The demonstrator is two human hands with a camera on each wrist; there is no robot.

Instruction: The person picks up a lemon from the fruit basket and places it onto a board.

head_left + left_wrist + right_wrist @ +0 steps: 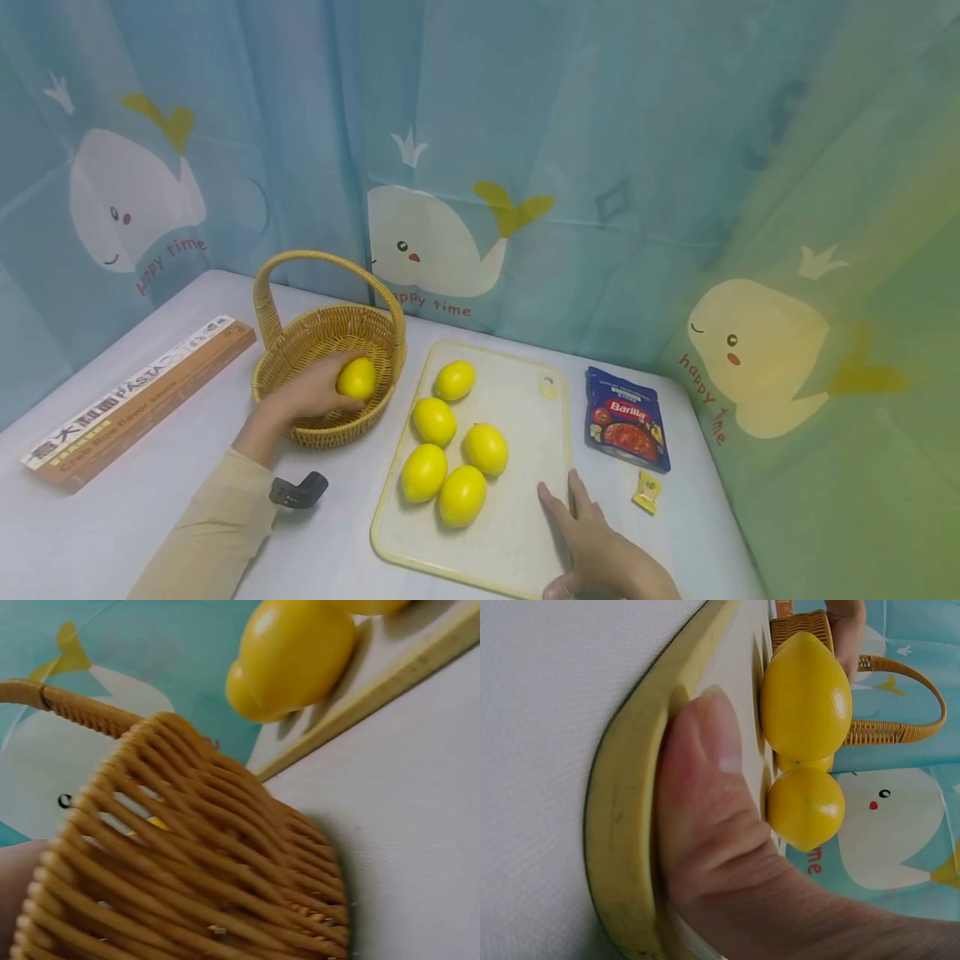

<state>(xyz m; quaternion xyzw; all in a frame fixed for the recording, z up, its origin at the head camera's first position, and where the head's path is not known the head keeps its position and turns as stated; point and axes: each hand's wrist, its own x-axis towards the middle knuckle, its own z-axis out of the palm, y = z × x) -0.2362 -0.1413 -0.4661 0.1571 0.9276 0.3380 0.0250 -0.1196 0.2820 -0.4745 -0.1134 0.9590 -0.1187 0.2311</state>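
Note:
My left hand (pixel 324 390) reaches into the wicker basket (pixel 330 435) and holds a lemon (pixel 357 379) between thumb and fingers, below the rim. In the left wrist view the basket's woven side (pixel 202 847) hides most of that hand. Several more lemons (pixel 462 497) lie grouped on the left half of the white cutting board (pixel 517 517) with a yellow rim. At the board's lower right, my right hand (pixel 600 550) rests with fingers spread and holds nothing. The right wrist view shows its thumb (pixel 712 802) lying along the board's raised rim (pixel 622 817).
On the left lies a long pasta box (pixel 142 404). A blue Barilla sauce pouch (pixel 627 419) and a small yellow packet (pixel 647 492) lie right of the board. The basket's tall handle (pixel 330 257) arches over its opening. A whale-print curtain (pixel 585 167) hangs behind the table.

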